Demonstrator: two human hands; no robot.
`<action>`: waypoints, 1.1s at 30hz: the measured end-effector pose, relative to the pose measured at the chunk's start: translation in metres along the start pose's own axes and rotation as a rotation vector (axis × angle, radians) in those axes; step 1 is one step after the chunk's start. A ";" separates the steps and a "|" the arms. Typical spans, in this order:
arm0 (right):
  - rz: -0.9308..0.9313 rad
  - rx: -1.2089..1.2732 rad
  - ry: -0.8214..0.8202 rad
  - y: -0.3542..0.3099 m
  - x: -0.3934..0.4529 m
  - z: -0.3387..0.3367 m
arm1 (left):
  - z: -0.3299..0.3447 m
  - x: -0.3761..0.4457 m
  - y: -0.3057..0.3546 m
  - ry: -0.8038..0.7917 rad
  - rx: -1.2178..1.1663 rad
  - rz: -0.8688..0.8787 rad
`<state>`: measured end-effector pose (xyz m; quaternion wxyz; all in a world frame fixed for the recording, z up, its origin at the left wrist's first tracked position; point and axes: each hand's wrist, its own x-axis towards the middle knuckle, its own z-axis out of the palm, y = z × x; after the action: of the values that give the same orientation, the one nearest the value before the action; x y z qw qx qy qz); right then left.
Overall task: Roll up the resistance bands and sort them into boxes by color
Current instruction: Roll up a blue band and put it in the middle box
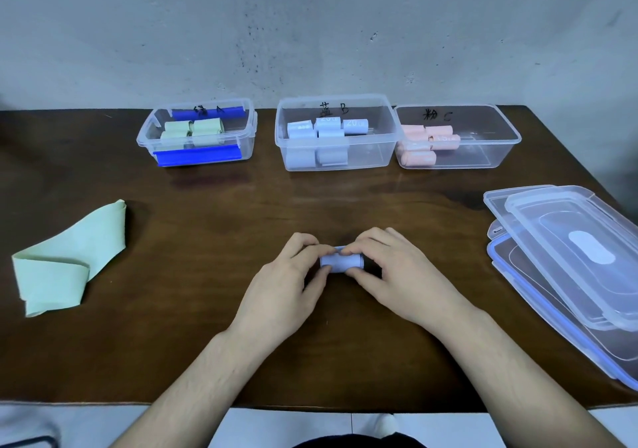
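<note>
Both hands pinch one blue band roll (341,263), near the middle of the bench's front edge. Left hand (290,282) grips its left end, right hand (397,275) its right end; thumbs below, fingers curled over the top. Roll's long axis runs left-right, parallel to the front edge. It looks fully rolled.

Blue box (336,161) lies straight ahead at the back edge, middle of three, about equally near either hand. Marker on it: Chinese character plus "B"; rolls inside read "20 LB". Pink box (483,161) reads "C"; green box (145,136) writing unclear.

Unrolled green band (69,261) lies at the left edge.
</note>
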<state>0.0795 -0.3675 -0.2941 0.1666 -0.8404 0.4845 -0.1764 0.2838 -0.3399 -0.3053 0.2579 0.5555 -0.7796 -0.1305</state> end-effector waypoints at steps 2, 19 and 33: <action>-0.014 -0.020 -0.004 0.002 0.001 0.000 | 0.000 -0.002 0.001 0.009 -0.005 0.008; -0.032 -0.084 0.065 0.007 0.015 0.004 | 0.000 0.014 0.003 -0.024 0.067 -0.023; 0.025 -0.083 -0.037 0.012 0.035 -0.004 | 0.004 0.035 0.002 0.064 0.160 0.020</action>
<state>0.0848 -0.4045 -0.2910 0.1429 -0.8435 0.4989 -0.1385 0.2714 -0.3721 -0.2994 0.2391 0.5705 -0.7843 -0.0474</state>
